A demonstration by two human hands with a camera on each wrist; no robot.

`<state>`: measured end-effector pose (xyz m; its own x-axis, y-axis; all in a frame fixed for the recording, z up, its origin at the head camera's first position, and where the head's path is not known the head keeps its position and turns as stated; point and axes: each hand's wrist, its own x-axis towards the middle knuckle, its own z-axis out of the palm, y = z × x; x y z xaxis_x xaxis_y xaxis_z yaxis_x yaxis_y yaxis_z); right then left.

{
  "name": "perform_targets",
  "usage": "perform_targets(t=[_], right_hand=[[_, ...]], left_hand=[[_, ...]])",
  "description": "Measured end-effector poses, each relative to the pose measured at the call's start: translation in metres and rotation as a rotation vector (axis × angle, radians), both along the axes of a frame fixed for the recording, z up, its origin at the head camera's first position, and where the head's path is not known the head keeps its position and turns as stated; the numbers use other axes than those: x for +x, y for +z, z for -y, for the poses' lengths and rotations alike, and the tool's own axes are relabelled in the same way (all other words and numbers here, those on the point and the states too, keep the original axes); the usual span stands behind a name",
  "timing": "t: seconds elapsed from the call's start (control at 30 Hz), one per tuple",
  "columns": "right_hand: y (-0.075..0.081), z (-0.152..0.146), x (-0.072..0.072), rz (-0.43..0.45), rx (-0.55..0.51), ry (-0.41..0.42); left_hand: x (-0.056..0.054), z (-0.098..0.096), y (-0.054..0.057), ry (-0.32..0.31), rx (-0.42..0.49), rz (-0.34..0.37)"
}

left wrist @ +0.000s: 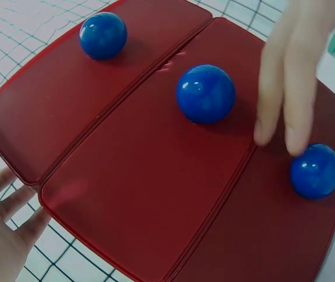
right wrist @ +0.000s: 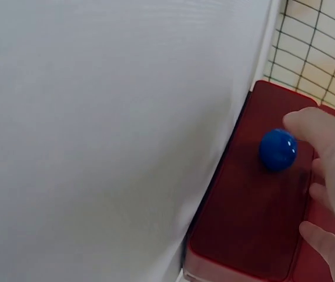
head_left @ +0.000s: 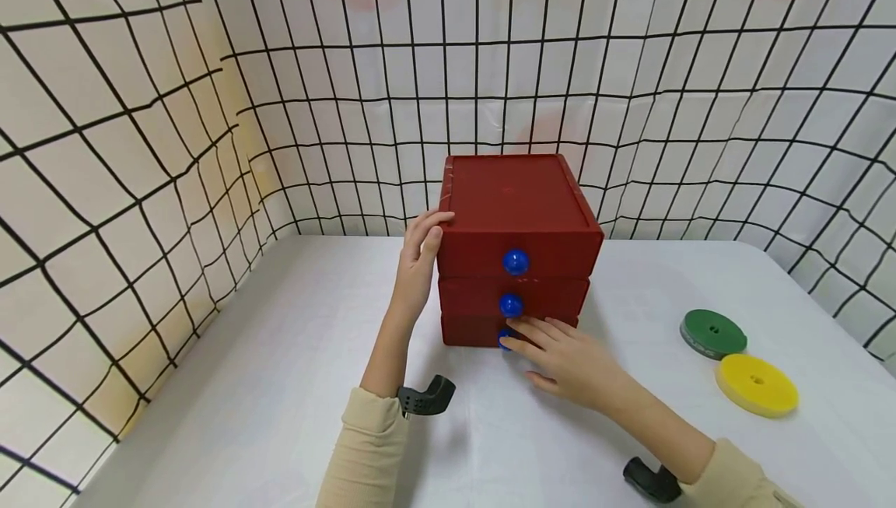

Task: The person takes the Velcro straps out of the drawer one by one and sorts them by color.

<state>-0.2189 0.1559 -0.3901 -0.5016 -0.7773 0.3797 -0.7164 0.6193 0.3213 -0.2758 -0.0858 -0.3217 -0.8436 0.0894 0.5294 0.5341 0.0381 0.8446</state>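
A dark red chest of three stacked drawers (head_left: 518, 193) stands on the white table, each front bearing a round blue knob. My left hand (head_left: 418, 267) rests against the chest's left side, with fingertips at its upper edge and corner. Over the lower fronts my right hand (head_left: 570, 360) reaches in from the right, fingers extended and apart. Its fingertips are right at the bottom knob (right wrist: 278, 150) and just below the middle knob (left wrist: 205, 94). The top knob (left wrist: 103, 35) has no hand near it. All three drawers look closed.
To the right on the table lie a green disc (head_left: 714, 334) and a yellow disc (head_left: 757, 385), close together. A black grid net (head_left: 476, 96) over white cloth walls the back and sides. Black camera mounts (head_left: 428, 397) sit at both wrists.
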Motion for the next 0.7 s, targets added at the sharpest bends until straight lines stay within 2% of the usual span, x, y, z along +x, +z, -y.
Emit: perform_targets(t=[0.13, 0.4, 0.5, 0.7], right_hand=[[-0.0023, 0.0020, -0.0032, 0.009, 0.028, 0.046], [-0.0087, 0.0018, -0.0094, -0.054, 0.047, 0.089], [-0.0082, 0.0025, -0.0095, -0.024, 0.080, 0.076], [-0.0069, 0.0041, -0.0065, 0.128, 0.096, 0.041]], left_hand=[[-0.0015, -0.0007, -0.0015, 0.008, -0.003, -0.009], [-0.0015, -0.0012, -0.0019, 0.026, -0.015, -0.025], [-0.0004, -0.0013, -0.0005, 0.017, -0.015, -0.013], [0.0042, -0.0017, 0.0040, 0.000, -0.004, -0.001]])
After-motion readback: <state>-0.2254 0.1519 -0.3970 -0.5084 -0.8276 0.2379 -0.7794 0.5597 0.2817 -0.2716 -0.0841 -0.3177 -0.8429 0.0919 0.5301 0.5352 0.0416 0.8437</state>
